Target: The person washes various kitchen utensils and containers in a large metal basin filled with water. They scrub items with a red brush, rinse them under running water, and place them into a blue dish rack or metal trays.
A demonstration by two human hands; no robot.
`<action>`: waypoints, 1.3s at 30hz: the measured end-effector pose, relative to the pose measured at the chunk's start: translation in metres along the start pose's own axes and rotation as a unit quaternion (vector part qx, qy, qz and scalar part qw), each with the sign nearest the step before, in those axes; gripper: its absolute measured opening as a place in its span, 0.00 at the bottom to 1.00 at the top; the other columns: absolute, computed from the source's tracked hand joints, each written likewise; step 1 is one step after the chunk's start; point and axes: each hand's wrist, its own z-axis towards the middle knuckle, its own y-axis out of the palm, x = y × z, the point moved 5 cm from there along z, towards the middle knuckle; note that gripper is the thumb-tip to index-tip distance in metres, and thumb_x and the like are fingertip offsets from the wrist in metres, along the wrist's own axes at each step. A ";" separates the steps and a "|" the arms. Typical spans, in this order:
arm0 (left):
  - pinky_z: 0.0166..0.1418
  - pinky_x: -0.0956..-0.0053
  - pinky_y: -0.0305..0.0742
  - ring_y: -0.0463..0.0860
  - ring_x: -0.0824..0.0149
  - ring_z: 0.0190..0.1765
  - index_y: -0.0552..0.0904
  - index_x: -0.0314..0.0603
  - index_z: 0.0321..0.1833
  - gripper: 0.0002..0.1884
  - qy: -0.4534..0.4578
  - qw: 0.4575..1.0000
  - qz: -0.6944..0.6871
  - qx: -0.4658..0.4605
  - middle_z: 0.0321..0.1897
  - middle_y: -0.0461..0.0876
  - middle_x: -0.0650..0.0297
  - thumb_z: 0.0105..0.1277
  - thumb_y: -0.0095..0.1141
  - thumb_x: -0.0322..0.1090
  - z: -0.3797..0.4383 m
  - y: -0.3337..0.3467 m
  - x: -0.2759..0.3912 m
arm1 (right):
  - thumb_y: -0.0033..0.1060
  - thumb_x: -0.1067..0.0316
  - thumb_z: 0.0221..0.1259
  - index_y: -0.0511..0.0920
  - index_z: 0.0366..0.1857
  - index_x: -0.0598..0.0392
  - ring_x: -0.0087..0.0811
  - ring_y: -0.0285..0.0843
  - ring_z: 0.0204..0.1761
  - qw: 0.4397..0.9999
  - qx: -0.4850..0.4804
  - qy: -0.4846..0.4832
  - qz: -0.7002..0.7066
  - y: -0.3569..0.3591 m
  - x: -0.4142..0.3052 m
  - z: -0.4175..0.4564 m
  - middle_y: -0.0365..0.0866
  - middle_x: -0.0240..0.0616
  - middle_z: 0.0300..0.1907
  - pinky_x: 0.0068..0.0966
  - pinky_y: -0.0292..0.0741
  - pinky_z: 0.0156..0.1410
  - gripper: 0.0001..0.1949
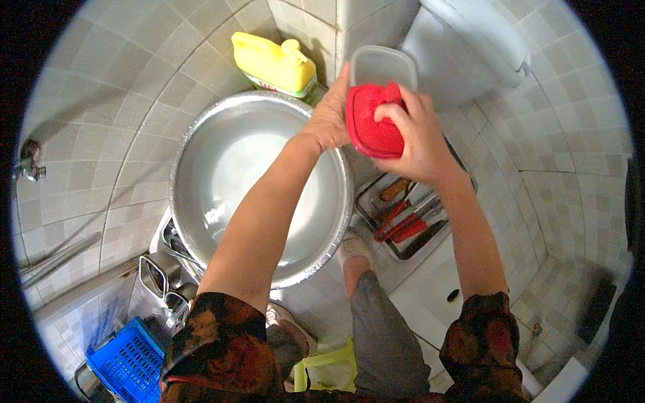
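Observation:
My right hand [421, 136] grips a red plastic lid [370, 121], thumb and fingers around its tab and edge. Just behind the lid is a translucent plastic container [385, 60], partly covered by it. My left hand [330, 113] is at the left side of the container and lid, palm turned towards them; its fingers are partly hidden, and whether it bears their weight does not show. Below and left of both hands stands a large round metal basin [252, 166] with water-like reflections inside and droplets on its rim. My left forearm passes over it.
A yellow plastic jug [274, 63] stands behind the basin. Right of it, a clear tray [363, 201] holds red-handled utensils [398, 221]. Metal containers [153, 274] and forks [171, 315] lie lower left, near a blue plastic basket [131, 362]. A wall tap [33, 166] is at left; a green stool [327, 360] is below.

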 end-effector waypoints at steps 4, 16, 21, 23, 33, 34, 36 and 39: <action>0.67 0.67 0.61 0.67 0.54 0.63 0.54 0.34 0.68 0.44 0.013 0.997 -0.055 0.045 0.59 0.67 0.44 0.55 0.62 0.49 0.000 0.026 0.014 | 0.68 0.68 0.37 0.68 0.46 0.46 0.47 0.65 0.54 0.991 0.078 0.070 0.078 -0.002 0.018 -0.029 0.65 0.48 0.56 0.39 0.66 0.57 0.26; 0.52 0.66 0.73 0.81 0.50 0.45 0.71 0.29 0.56 0.29 -0.196 0.973 -0.019 0.118 0.41 0.80 0.43 0.63 0.51 0.50 0.012 0.060 -0.004 | 0.57 0.64 0.52 0.63 0.58 0.58 0.33 0.69 0.53 0.762 0.209 0.282 0.545 0.049 0.074 -0.053 0.70 0.40 0.52 0.28 0.64 0.61 0.27; 0.47 0.65 0.75 0.82 0.50 0.41 0.76 0.28 0.44 0.25 -0.223 0.964 -0.037 0.142 0.33 0.82 0.44 0.61 0.54 0.50 0.009 0.046 -0.023 | 0.56 0.62 0.53 0.65 0.57 0.61 0.34 0.69 0.52 0.690 0.229 0.279 0.628 0.070 0.072 -0.048 0.71 0.41 0.52 0.28 0.65 0.59 0.27; 0.46 0.64 0.76 0.82 0.50 0.40 0.76 0.28 0.42 0.24 -0.223 0.963 0.010 0.153 0.32 0.82 0.45 0.61 0.56 0.49 0.009 0.044 -0.018 | 0.55 0.62 0.53 0.65 0.57 0.61 0.35 0.70 0.52 0.669 0.227 0.273 0.653 0.071 0.072 -0.049 0.71 0.42 0.51 0.28 0.65 0.59 0.26; 0.27 0.68 0.79 0.82 0.59 0.26 0.72 0.27 0.31 0.10 -0.142 0.973 0.064 0.170 0.23 0.78 0.50 0.59 0.51 0.31 0.004 0.001 0.007 | 0.60 0.64 0.57 0.76 0.44 0.62 0.31 0.80 0.34 0.829 0.056 0.438 0.344 0.019 -0.003 -0.105 0.81 0.36 0.35 0.29 0.76 0.43 0.15; 0.25 0.70 0.79 0.82 0.61 0.24 0.72 0.27 0.31 0.09 -0.168 0.972 -0.011 0.163 0.22 0.78 0.51 0.59 0.50 0.30 0.004 0.001 0.018 | 0.60 0.65 0.56 0.75 0.45 0.63 0.31 0.80 0.36 0.841 0.029 0.413 0.349 0.021 -0.015 -0.114 0.81 0.38 0.36 0.29 0.76 0.44 0.16; 0.24 0.75 0.80 0.81 0.64 0.23 0.72 0.26 0.33 0.09 -0.200 0.966 -0.085 0.137 0.25 0.78 0.51 0.61 0.49 0.30 -0.010 -0.008 0.033 | 0.61 0.66 0.54 0.74 0.47 0.63 0.33 0.80 0.37 0.858 -0.023 0.375 0.350 0.040 -0.035 -0.119 0.81 0.42 0.36 0.29 0.76 0.44 0.18; 0.24 0.76 0.79 0.81 0.68 0.26 0.72 0.26 0.38 0.10 -0.170 0.955 -0.186 0.158 0.31 0.78 0.53 0.64 0.47 0.30 -0.046 -0.025 0.052 | 0.61 0.65 0.53 0.73 0.47 0.62 0.39 0.80 0.38 0.878 -0.108 0.351 0.307 0.082 -0.063 -0.103 0.81 0.46 0.37 0.31 0.75 0.46 0.19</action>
